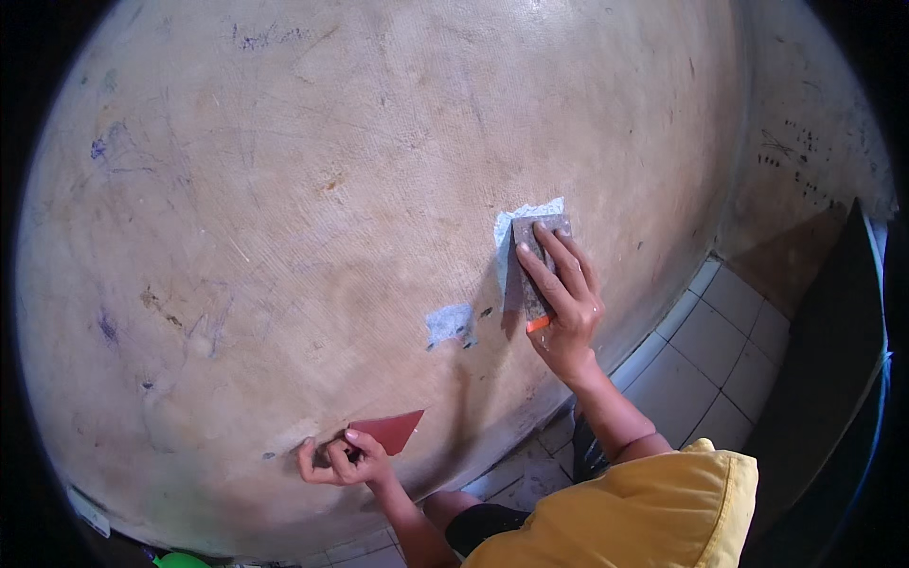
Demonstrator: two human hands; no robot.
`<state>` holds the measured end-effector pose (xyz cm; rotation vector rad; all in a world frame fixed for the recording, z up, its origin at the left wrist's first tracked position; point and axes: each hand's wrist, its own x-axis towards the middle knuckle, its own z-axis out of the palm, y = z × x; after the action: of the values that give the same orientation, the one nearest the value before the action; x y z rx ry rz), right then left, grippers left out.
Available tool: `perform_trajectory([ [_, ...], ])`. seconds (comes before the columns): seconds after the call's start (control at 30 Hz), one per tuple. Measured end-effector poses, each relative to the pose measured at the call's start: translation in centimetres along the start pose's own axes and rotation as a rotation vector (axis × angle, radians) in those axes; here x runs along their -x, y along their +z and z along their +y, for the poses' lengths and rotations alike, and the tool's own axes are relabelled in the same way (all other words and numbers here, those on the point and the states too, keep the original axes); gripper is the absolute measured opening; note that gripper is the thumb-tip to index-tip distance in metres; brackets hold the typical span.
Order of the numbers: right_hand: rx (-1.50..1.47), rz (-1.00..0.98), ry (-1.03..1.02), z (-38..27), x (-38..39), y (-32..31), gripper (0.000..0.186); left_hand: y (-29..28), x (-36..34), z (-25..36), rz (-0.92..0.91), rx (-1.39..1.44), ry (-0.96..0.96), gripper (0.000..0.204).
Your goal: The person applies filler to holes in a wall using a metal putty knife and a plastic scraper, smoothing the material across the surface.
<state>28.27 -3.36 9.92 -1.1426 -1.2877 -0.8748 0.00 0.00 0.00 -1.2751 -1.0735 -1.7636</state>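
My right hand presses a putty knife against the wall, fingers spread along its grey, smeared blade. A bit of orange shows at the knife's lower end, by the palm. Around the blade's upper and left edges lies a ragged pale blue-white patch of filler. Lower left, my left hand is closed on a flat dark red spreader, which has straight edges and points up to the right. Its held end is hidden by the fingers. Between the hands, a smaller pale patch sits on the wall.
Purple and dark scribbles and scuffs mark the beige wall. White floor tiles run along its foot at right. A dark upright panel stands at far right. Something green shows at the bottom left.
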Motion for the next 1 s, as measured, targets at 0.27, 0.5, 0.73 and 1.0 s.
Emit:
perform_trajectory([
  [0.27, 0.0, -0.057, 0.016, -1.3, -0.3, -1.0, 0.046, -1.0, -0.5, -1.6, -0.065, 0.073, -0.086, 0.041],
  [0.5, -0.001, -0.038, 0.004, -1.3, -0.8, -0.8, 0.048, -0.7, -1.1, -1.2, -0.051, 0.034, -0.022, 0.041],
  [0.73, -0.003, -0.041, 0.012, -1.8, -1.2, -1.3, 0.046, -0.9, -0.8, -1.5, -0.048, 0.047, -0.081, 0.042],
  [1.0, -0.015, -0.041, 0.008, -1.6, -1.5, -1.4, 0.045, -0.6, -1.1, -1.2, -0.033, 0.063, -0.001, 0.038],
])
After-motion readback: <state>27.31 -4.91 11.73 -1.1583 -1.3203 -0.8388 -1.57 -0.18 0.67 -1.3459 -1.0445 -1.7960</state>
